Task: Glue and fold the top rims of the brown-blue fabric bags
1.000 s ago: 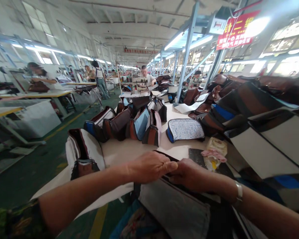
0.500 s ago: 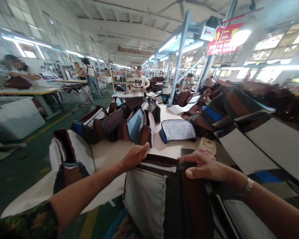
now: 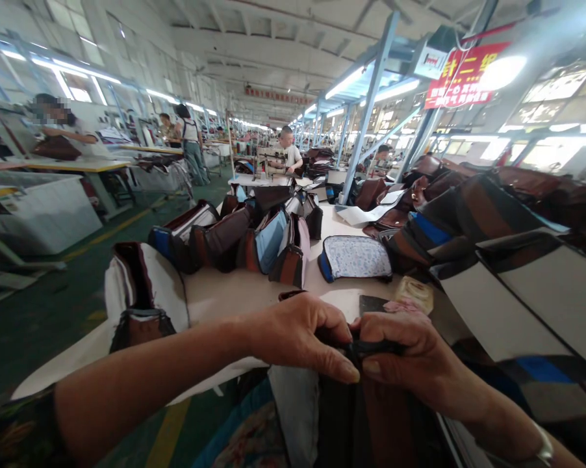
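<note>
Close in front of me is a partly sewn bag [image 3: 336,422], its dark side panel crossed by a brown strip and a whitish panel on its left. At its upper edge my left hand [image 3: 303,335] is closed, thumb and fingers pinching the dark rim. Right beside it, my right hand [image 3: 410,354] grips the same edge, thumb in front and fingers bent over the top. The two hands nearly touch; the bag's mouth is mostly hidden behind them. A patterned pale pouch [image 3: 358,258] with a blue end lies on the table beyond.
Several unfinished bags [image 3: 219,240] stand in rows on the table [image 3: 210,296]. A white-sided bag [image 3: 169,286] sits at its left edge. Stacked bag pieces [image 3: 492,305] crowd the right, near a roll of tape [image 3: 414,292]. A co-worker [image 3: 289,153] sits farther back.
My left hand has moved right along the bag's edge, from its left corner to beside my right hand. The rim is now bunched between both hands. The view has shifted slightly.
</note>
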### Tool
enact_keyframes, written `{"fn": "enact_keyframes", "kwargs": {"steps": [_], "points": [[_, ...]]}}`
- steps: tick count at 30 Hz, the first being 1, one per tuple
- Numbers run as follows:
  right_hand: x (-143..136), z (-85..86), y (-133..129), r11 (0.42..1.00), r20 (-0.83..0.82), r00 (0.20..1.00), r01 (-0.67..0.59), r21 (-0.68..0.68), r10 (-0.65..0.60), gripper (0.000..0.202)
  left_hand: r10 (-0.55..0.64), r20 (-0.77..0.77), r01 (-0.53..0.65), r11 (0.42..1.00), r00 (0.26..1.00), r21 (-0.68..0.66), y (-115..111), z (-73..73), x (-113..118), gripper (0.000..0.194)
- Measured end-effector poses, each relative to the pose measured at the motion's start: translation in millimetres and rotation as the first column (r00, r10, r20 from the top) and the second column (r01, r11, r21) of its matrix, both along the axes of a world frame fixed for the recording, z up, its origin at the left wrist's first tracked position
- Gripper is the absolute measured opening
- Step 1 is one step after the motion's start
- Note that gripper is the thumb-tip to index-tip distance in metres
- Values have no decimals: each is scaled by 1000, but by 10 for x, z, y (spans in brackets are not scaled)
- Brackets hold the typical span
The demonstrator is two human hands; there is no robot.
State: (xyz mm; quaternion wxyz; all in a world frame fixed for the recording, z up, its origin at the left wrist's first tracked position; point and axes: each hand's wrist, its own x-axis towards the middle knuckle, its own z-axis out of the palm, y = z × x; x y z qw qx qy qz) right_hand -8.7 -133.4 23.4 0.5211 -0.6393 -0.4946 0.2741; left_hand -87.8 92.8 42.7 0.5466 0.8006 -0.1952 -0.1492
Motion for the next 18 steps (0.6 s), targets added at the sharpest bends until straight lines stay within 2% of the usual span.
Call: {"fn": "enact_keyframes", "kwargs": {"steps": [3,6,9,12,16,18], "points": [[-42,-53,-22,996,-21,998,64,57,-62,25,-40,-1,40,998,999,39,24,16,88,33],[-55,-216,-45,988,-79,990,127,84,-120,23,-78,-81,79,997,994,6,31,-99,179,35],[-17,-320,-99,994,-112,990,94,58,-87,25,-95,-177,90,995,980,-41,6,-227,230,36],[28,-243,-153,997,-77,994,69,-45,-72,27,-75,-209,73,997,975,-16,-60,-245,238,29],[15,-50,-135,971,17,987,158,-180,-157,26,-25,-163,36,998,986,60,-190,-177,214,11],[-6,-38,-104,959,17,980,195,-204,-196,20,-7,-87,15,996,996,93,-253,-175,196,4]]}}
